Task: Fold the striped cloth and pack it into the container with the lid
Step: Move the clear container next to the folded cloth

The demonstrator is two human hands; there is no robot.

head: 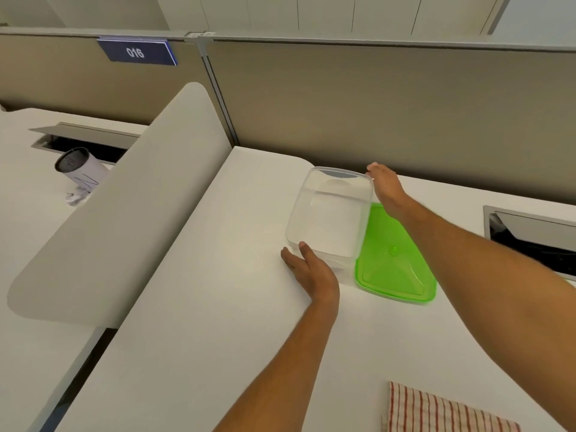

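1. Striped cloth, one piece, red on white, lies folded at the near right edge of the white desk, well apart from both hands.
2. One clear container stands open further back on the desk; its one green lid lies flat just beside it on the right, partly under the container's edge.
3. Left hand rests at the container's near left corner, fingers mostly straight, thumb against the wall.
4. Right hand reaches to the far right corner, fingertips on the rim; whether they pinch it I cannot tell.
5. One blue sign reading 016 hangs on the partition.
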